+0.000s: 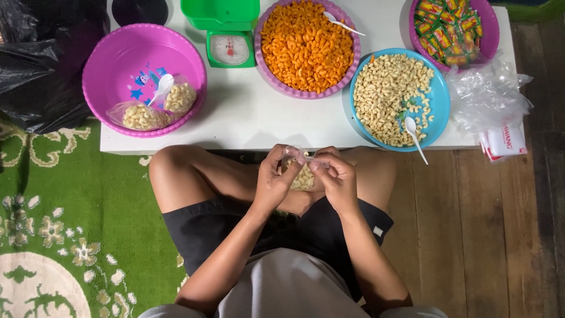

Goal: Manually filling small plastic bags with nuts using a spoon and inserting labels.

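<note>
A small clear plastic bag of pale snacks (302, 175) sits between my two hands over my lap. My left hand (274, 179) grips its left side and my right hand (336, 178) pinches its top right. Just beyond them a low white table (247, 115) carries a blue bowl of pale snacks (438, 100) with a white spoon (414, 134), and a purple bowl of orange snacks (308, 44) with another white spoon (340, 22).
A pink basin (118, 59) at the left holds two filled bags and a spoon. A green kitchen scale (228, 35) stands at the back. A purple bowl of wrapped sweets (450, 26), a heap of clear bags (485, 94), a black plastic bag (35, 65), green rug (76, 224).
</note>
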